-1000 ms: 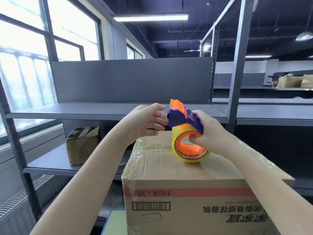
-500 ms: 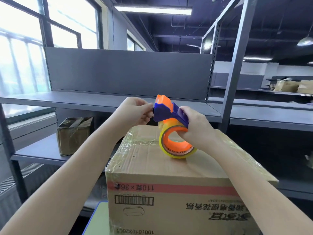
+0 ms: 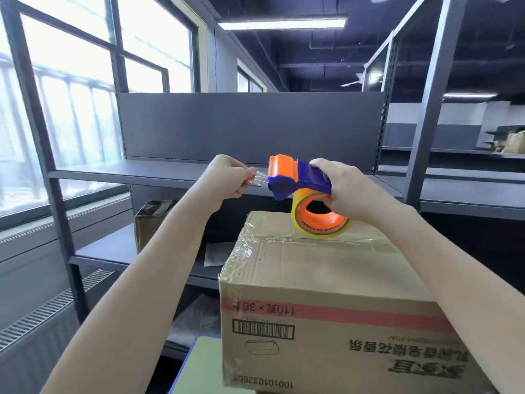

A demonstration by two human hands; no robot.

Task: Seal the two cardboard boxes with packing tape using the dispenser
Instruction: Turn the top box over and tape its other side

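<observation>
Left grip (image 3: 227, 180) pinches the tape end (image 3: 260, 180); right grip (image 3: 345, 189) clasps the dispenser (image 3: 292, 177). Box (image 3: 312, 280) beneath them bears some tape; sealing appears unfinished.

Left grip (image 3: 227, 179), right grip (image 3: 343, 189), both clenched.

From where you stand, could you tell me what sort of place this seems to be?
Probably a warehouse or stockroom: long runs of grey metal shelving, a printed cardboard box with a tape dispenser held over it, and more cartons on a distant shelf under strip lighting.
</observation>
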